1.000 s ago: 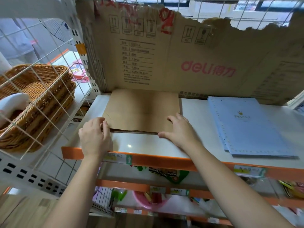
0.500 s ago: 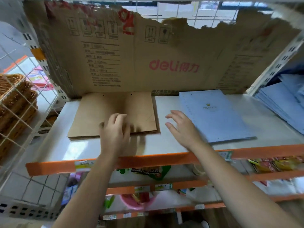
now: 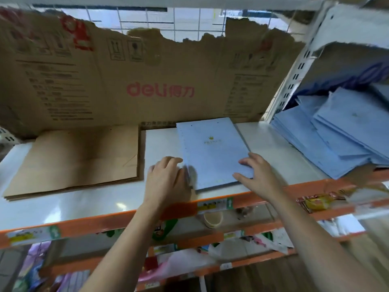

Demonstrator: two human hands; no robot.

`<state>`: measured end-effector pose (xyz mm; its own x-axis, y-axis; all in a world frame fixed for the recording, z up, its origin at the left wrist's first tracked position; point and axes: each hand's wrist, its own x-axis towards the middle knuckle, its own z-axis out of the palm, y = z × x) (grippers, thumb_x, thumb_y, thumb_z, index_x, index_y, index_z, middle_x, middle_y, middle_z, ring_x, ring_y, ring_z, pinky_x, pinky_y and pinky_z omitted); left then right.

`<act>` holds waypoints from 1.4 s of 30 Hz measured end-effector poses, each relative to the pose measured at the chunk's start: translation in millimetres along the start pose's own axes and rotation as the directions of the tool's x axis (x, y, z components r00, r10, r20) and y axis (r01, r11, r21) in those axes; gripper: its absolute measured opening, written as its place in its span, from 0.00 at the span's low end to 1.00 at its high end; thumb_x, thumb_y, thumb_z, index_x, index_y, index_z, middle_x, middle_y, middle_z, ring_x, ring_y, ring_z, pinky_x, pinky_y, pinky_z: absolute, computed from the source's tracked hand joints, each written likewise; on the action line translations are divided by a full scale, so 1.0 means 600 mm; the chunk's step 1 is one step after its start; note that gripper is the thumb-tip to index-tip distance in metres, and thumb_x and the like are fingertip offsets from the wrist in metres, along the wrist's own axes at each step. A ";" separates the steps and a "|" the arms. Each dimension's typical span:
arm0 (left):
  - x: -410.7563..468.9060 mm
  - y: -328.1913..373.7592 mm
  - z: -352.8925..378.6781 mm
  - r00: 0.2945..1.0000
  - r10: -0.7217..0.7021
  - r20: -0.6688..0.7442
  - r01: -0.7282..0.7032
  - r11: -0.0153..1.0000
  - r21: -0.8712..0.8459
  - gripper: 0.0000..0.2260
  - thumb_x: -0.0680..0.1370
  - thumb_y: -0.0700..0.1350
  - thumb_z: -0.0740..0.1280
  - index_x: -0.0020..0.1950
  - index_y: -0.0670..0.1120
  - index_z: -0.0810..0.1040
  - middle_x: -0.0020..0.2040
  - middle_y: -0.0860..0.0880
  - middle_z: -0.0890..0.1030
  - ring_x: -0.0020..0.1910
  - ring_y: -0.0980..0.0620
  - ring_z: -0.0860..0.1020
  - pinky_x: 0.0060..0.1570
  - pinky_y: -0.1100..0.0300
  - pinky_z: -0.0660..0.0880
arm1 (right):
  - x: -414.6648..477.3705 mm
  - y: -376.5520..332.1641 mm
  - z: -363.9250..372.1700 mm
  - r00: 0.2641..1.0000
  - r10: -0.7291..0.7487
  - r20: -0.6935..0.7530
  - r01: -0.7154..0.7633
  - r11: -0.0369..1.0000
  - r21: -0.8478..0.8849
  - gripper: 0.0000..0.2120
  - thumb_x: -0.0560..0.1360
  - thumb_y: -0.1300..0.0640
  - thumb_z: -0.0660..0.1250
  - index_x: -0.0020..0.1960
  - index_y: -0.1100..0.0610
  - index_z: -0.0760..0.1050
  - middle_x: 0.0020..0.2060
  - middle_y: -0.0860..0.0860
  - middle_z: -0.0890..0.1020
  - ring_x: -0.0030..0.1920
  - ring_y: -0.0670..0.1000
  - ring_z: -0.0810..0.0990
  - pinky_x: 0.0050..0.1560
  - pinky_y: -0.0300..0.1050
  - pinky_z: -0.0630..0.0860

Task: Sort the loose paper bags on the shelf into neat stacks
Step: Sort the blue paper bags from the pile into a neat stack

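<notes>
A flat stack of brown paper bags (image 3: 80, 159) lies at the left of the white shelf (image 3: 84, 203). A stack of light blue paper bags (image 3: 212, 150) with a gold crown print lies in the middle. My left hand (image 3: 168, 182) touches its near left corner, where the bag edge looks blurred. My right hand (image 3: 259, 173) rests with fingers spread on its near right corner. A loose, uneven pile of blue bags (image 3: 328, 140) fans out on the adjoining shelf at the right.
A torn cardboard sheet (image 3: 147, 81) printed "deli" lines the back of the shelf. A white perforated upright (image 3: 294, 66) separates the two shelf bays. The orange shelf edge (image 3: 126, 216) runs in front; lower shelves hold assorted packets and a tape roll (image 3: 212, 220).
Both hands left the brown stack and moved right onto the blue stack. The view swung right, so the loose blue pile at the right came into sight.
</notes>
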<state>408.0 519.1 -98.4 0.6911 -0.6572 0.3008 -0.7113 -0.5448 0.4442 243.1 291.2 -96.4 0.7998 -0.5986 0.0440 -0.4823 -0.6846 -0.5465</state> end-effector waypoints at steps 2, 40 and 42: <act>-0.002 0.020 0.011 1.000 0.007 -0.012 -0.008 1.000 -0.029 0.16 0.80 0.51 0.57 0.62 0.47 0.76 0.61 0.48 0.78 0.56 0.47 0.77 0.54 0.51 0.71 | -0.003 0.014 -0.009 0.998 0.002 0.065 -0.003 1.000 0.017 0.31 0.66 0.41 0.76 0.65 0.51 0.74 0.73 0.52 0.64 0.72 0.52 0.63 0.70 0.50 0.64; 0.069 0.127 0.034 0.976 0.211 0.048 -0.215 0.968 0.128 0.17 0.81 0.51 0.58 0.67 0.46 0.74 0.66 0.46 0.75 0.65 0.44 0.72 0.62 0.48 0.65 | -0.013 0.009 -0.043 0.977 -0.099 -0.190 0.101 0.995 0.003 0.17 0.79 0.49 0.64 0.65 0.55 0.74 0.68 0.52 0.72 0.68 0.51 0.68 0.64 0.41 0.62; 0.093 0.171 0.049 0.959 0.274 0.066 -0.281 0.951 0.133 0.17 0.81 0.49 0.60 0.67 0.45 0.74 0.66 0.45 0.76 0.64 0.43 0.73 0.61 0.48 0.64 | -0.021 0.033 -0.079 0.964 -0.061 -0.258 0.060 0.998 -0.010 0.16 0.79 0.51 0.64 0.64 0.56 0.75 0.66 0.53 0.74 0.67 0.53 0.69 0.64 0.43 0.64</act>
<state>369.8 410.8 -60.9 0.4595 -0.8142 0.3549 -0.8872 -0.4023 0.2258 206.6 265.5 -68.1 0.7084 -0.6428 0.2914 -0.4367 -0.7236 -0.5345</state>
